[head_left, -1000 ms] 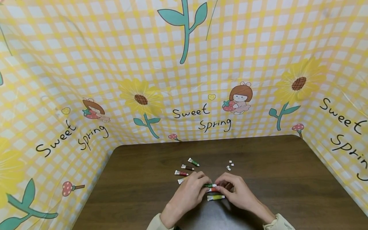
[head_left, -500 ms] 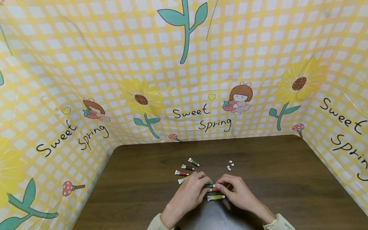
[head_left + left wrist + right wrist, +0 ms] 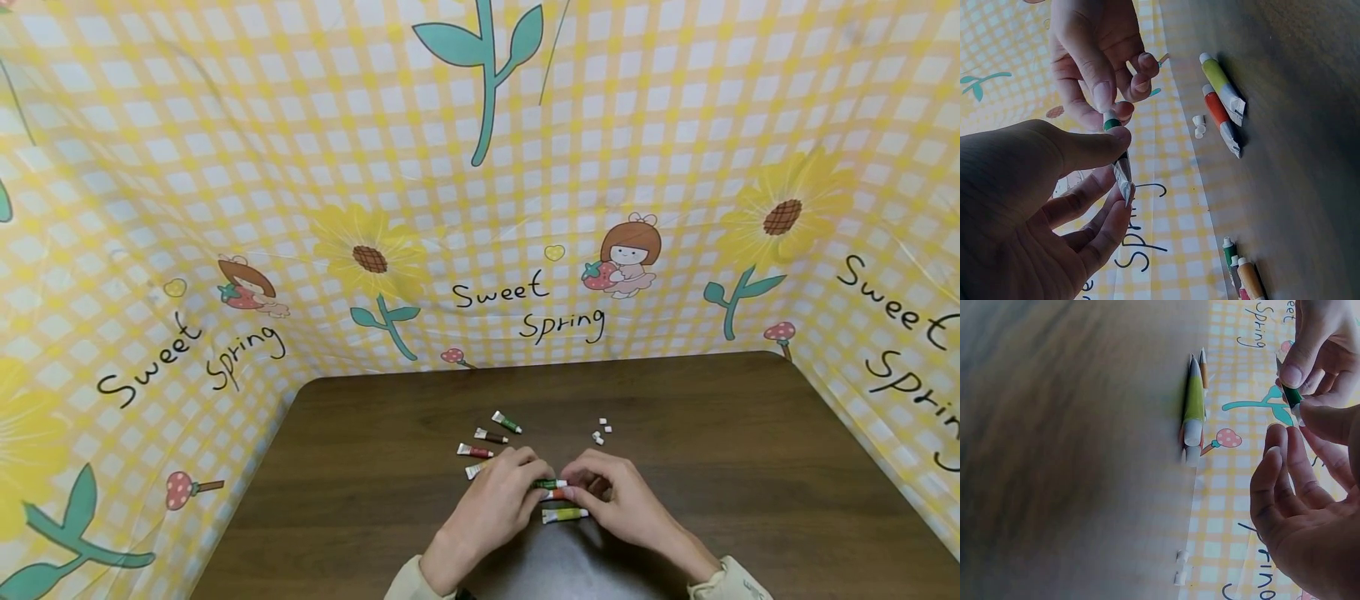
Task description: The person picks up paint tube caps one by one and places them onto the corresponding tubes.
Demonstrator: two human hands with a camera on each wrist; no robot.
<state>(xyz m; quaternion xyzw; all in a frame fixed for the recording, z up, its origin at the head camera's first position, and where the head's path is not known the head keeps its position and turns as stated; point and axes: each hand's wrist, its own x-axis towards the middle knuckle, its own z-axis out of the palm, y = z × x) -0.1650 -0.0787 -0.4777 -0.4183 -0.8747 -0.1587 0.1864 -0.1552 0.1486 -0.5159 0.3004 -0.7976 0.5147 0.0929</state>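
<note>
My left hand [image 3: 495,500] pinches a small green paint tube [image 3: 551,483] by its crimped silver end, between thumb and fingers. The tube is held up above the table, as the left wrist view shows. My right hand [image 3: 626,500] has its thumb and forefinger at the tube's white cap [image 3: 1110,115], pinching it; the other fingers are loosely bent. Below the hands lie an orange-red paint tube [image 3: 1216,107] and a yellow-green paint tube [image 3: 565,515], both with white caps.
Left of the hands lie another green tube [image 3: 506,422], a brown tube [image 3: 491,435], a dark red tube [image 3: 475,451] and an ochre tube [image 3: 1249,275]. Several small white caps [image 3: 599,437] sit behind my right hand. Checked cloth [image 3: 480,208] walls the table's back and sides.
My right thumb and forefinger shift slightly at the cap, baring a little more of the tube's end in the head view. My left hand keeps its hold; the loose tubes stay put.
</note>
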